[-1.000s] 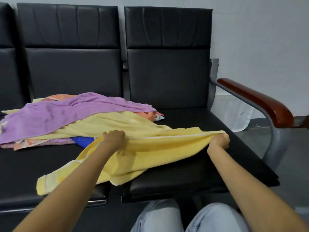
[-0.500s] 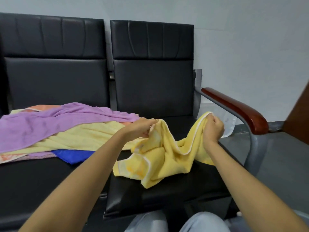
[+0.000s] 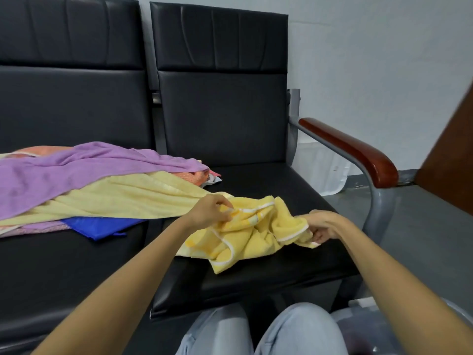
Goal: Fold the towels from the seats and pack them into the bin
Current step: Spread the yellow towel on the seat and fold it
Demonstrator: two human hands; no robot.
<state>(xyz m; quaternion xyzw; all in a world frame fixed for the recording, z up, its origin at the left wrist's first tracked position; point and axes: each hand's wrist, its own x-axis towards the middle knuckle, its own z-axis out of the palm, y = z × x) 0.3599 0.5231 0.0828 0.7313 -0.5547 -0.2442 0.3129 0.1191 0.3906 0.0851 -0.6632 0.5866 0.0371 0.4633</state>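
A bright yellow towel (image 3: 245, 237) with white trim lies bunched on the right black seat (image 3: 268, 280). My left hand (image 3: 208, 211) pinches its upper left edge. My right hand (image 3: 321, 226) grips its right edge near a corner. To the left a pile of towels covers the other seat: a purple towel (image 3: 76, 172) on top, a pale yellow towel (image 3: 122, 198) under it, an orange one (image 3: 189, 176) and a blue cloth (image 3: 99, 226) poking out. A translucent bin (image 3: 366, 319) shows at the bottom right by my knees, partly hidden by my right arm.
The right seat has a grey metal armrest with a brown wooden pad (image 3: 350, 149). A clear plastic item (image 3: 325, 172) stands on the floor behind the armrest. A brown panel (image 3: 453, 162) juts in at the right edge. Tall black backrests (image 3: 220, 98) rise behind.
The yellow towel came off the pile onto the right seat. My hands, raised with it half a second ago, have come down and it now lies bunched on the cushion.
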